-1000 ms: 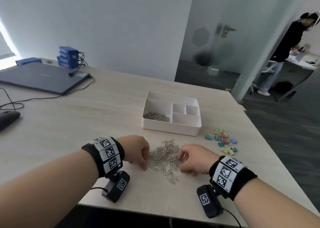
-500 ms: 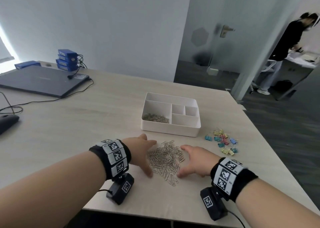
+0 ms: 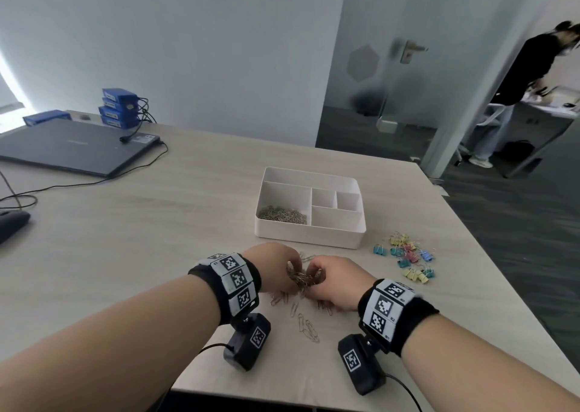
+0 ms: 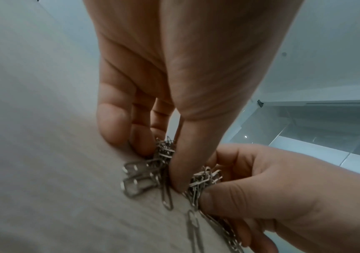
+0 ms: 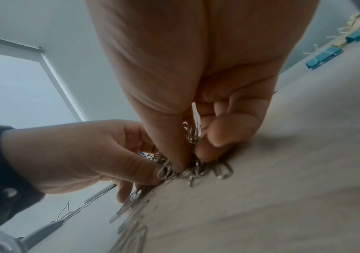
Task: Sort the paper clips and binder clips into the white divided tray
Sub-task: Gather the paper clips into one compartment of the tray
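Observation:
Both hands meet over the pile of silver paper clips (image 3: 303, 278) near the table's front edge. My left hand (image 3: 276, 267) curls its thumb and fingers round a bunch of clips (image 4: 161, 154). Facing it, my right hand (image 3: 332, 281) pinches another bunch (image 5: 191, 135). A few loose clips (image 3: 306, 325) lie just in front of the hands. The white divided tray (image 3: 314, 239) stands beyond, with paper clips (image 3: 282, 214) in its large left compartment; its other compartments look bare. Coloured binder clips (image 3: 406, 256) lie in a cluster right of the tray.
A closed laptop (image 3: 72, 145) with cables and blue boxes (image 3: 119, 107) sits at the far left, a dark mouse (image 3: 12, 223) at the left edge. The table's right edge (image 3: 502, 286) runs close to the binder clips. A person (image 3: 527, 76) stands in the background right.
The hands, spread flat either side of the pile half a second ago, have drawn together and curled round the clips, gathering most of the pile between them.

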The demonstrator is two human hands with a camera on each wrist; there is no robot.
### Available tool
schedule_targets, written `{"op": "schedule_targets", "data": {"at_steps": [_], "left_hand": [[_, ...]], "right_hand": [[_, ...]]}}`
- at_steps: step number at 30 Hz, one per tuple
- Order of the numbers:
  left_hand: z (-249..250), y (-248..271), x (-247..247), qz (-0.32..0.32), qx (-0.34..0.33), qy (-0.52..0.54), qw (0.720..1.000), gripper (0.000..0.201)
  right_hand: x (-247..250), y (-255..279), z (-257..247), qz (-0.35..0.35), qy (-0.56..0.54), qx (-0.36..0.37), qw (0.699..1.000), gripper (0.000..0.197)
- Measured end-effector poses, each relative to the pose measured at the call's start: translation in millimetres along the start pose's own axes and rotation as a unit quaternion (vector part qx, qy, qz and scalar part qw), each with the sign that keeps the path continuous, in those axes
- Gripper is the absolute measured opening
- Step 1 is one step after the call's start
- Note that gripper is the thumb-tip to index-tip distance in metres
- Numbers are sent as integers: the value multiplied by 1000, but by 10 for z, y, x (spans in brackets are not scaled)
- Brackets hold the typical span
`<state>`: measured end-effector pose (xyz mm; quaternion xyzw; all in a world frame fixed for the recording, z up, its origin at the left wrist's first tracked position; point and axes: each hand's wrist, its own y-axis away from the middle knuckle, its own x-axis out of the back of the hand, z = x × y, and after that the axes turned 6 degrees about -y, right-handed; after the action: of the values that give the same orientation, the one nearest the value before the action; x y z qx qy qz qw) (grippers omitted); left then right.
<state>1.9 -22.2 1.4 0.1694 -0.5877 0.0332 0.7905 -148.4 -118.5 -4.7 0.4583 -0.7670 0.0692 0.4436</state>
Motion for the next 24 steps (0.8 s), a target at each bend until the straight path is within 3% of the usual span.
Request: {"op": "schedule_targets", "data": {"at_steps": [8, 17, 24], "left_hand": [[-78, -67, -1, -12, -3, 99, 995, 14], [-183, -160, 159, -36, -14, 234, 972, 10], [-354, -341, 480, 12, -22, 293, 956, 10]], "right_hand": [[14, -80, 66, 19, -40, 12, 999, 16], [105, -131, 95, 18, -132, 28, 991, 12], [142, -195, 183, 22, -220, 36, 975, 10]]}}
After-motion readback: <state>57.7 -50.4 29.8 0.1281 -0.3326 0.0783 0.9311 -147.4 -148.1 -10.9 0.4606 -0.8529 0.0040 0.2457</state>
